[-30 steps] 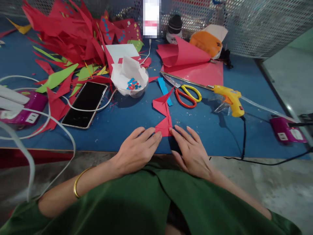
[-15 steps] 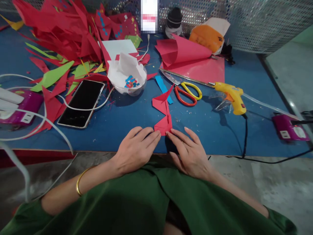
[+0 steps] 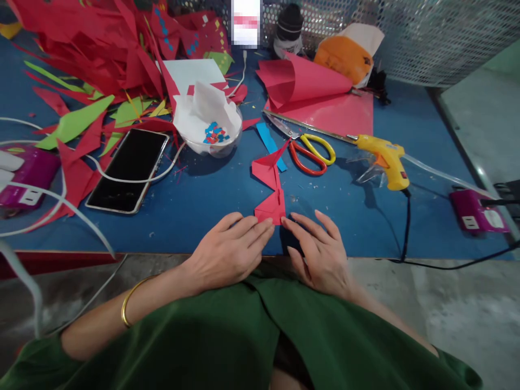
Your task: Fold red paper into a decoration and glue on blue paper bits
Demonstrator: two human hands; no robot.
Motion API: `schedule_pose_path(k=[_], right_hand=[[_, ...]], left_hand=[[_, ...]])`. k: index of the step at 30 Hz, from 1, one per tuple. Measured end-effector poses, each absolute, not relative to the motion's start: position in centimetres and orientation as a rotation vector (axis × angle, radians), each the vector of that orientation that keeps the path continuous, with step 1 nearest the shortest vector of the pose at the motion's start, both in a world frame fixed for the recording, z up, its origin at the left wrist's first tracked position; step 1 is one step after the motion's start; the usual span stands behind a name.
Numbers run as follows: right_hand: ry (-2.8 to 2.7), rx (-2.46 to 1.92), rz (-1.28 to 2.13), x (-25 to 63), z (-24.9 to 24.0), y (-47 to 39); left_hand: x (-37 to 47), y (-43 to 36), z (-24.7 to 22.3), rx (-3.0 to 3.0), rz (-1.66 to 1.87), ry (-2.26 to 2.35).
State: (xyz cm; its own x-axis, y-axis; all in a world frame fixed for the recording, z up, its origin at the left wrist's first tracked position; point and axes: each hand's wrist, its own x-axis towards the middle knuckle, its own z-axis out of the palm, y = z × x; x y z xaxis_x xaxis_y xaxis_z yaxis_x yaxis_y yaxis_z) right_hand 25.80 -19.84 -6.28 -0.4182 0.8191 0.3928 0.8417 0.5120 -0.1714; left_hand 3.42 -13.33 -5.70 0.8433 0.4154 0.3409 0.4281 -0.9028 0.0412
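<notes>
A folded red paper piece [image 3: 268, 203] lies on the blue table near its front edge, with a pointed tip reaching up toward the scissors. My left hand [image 3: 233, 244] lies flat, fingers stretched out, its fingertips pressing the paper's lower edge. My right hand [image 3: 319, 249] has its fingers spread, and its index fingertip touches the lower right corner of the paper. Just beyond the paper are a blue paper strip [image 3: 271, 145] and scissors [image 3: 309, 154] with one red and one yellow handle.
A yellow glue gun [image 3: 384, 157] lies at right, its cord hanging over the edge. A lined bowl [image 3: 190, 138] holds small blue and red bits. Left of it are a phone [image 3: 128, 170], cables and heaped paper cutouts [image 3: 101, 54]. Rolled red paper [image 3: 312, 81] lies behind.
My left fingertips have slid slightly right along the paper's lower edge. My right hand has shifted a little to the right. The view has turned slightly.
</notes>
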Motion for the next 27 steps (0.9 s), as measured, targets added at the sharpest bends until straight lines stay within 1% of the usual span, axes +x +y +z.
schedule_pose_path(k=[6, 14, 16, 21, 27], right_hand=[[-2.347, -1.380, -0.074, 25.7, -6.5, -20.1], [-2.387, -1.358, -0.234, 25.0, -7.0, -20.8], [-2.361, -1.351, -0.207, 25.0, -7.0, -20.7], [-2.272, -1.405, 0.003, 25.5, -6.3, -20.0], [-2.271, -1.426, 0.055, 25.6, -5.3, -19.4]], left_hand=[[3.6, -13.2, -5.7, -2.997, -0.588, -0.692], [3.2, -13.8, -5.9, -2.878, -0.614, -0.672], [3.2, -13.8, -5.9, -2.877, -0.612, -0.671], [4.0, -14.0, -5.9, -2.869, -0.611, -0.702], [4.6, -13.8, -5.7, -2.937, -0.524, -0.707]])
